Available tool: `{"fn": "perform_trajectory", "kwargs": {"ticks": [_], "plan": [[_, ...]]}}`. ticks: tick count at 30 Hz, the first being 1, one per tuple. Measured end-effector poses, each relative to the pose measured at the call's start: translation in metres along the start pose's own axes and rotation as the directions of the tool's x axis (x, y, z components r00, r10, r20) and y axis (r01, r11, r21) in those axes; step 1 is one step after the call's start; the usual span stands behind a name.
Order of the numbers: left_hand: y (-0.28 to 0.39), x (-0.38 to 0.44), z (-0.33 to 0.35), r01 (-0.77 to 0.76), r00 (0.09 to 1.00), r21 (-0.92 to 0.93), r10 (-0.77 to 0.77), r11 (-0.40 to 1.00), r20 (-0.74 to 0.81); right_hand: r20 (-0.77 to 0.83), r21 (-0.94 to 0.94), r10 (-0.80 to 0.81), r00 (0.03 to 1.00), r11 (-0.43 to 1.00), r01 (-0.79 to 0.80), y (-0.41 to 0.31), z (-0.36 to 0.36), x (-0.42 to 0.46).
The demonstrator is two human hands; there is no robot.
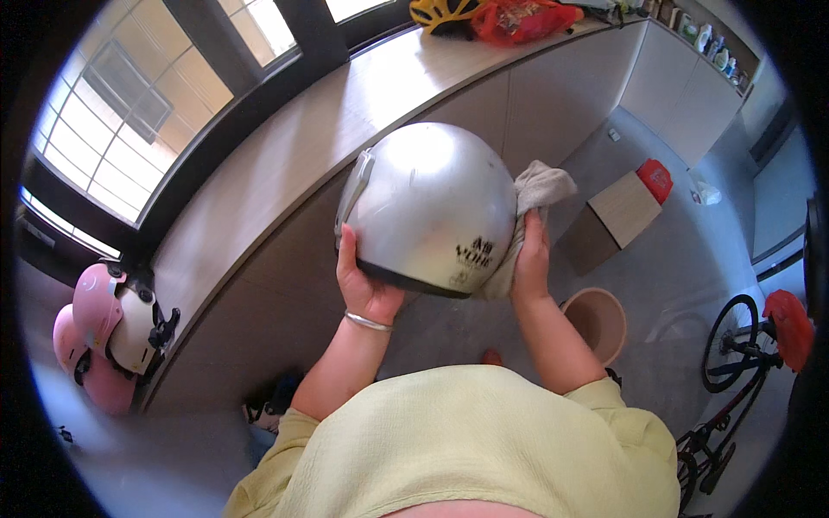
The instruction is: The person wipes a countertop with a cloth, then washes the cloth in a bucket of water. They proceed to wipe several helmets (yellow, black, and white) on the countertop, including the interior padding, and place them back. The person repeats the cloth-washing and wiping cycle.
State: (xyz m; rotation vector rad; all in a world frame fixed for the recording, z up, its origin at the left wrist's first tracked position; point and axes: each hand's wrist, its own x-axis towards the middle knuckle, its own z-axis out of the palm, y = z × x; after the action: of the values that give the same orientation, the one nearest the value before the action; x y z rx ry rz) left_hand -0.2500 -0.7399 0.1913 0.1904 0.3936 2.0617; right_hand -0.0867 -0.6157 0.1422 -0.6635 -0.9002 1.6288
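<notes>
A silver motorcycle helmet (427, 207), glossy and with dark lettering low on its shell, is held up between my hands in the middle of the view. My left hand (366, 281) grips its lower left edge, the thumb resting on the shell near the hinged visor (355, 191). Against the helmet's right side my right hand (532, 259) presses a beige cloth (541, 188), which bunches above the fingers and hangs down along the shell. The fingers of both hands are partly hidden behind the helmet and cloth.
A long wooden counter (259, 175) runs below the windows, bearing a yellow helmet (447, 14) and a red bag (518, 22). Pink and white helmets (133, 330) sit at its left end. On the floor stand a bucket (615, 324), a wooden box (625, 207) and a bicycle (732, 362).
</notes>
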Motion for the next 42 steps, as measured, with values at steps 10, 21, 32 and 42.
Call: {"fn": "perform_trajectory", "kwargs": {"ticks": [10,21,32,42], "plan": [[-0.079,0.036,0.044,0.370,0.922,-0.012,-0.366,0.929,0.126,0.687,-0.583,-0.483,0.543,0.079,0.808,-0.093,0.022,-0.006],[-0.103,0.011,0.066,0.026,0.900,0.931,-0.413,0.363,0.136,0.003,0.227,0.460,0.888,0.865,-0.448,-0.006,-0.160,0.078],[-0.122,-0.021,0.026,-0.629,0.555,0.666,-0.831,-0.400,0.026,-0.041,0.210,0.518,0.854,0.840,-0.500,-0.049,-0.179,0.047],[-0.125,-0.028,0.012,-0.658,0.420,0.609,-0.887,-0.443,-0.191,0.105,-0.799,0.145,0.984,0.601,-0.004,-0.101,-0.158,0.051]]}}
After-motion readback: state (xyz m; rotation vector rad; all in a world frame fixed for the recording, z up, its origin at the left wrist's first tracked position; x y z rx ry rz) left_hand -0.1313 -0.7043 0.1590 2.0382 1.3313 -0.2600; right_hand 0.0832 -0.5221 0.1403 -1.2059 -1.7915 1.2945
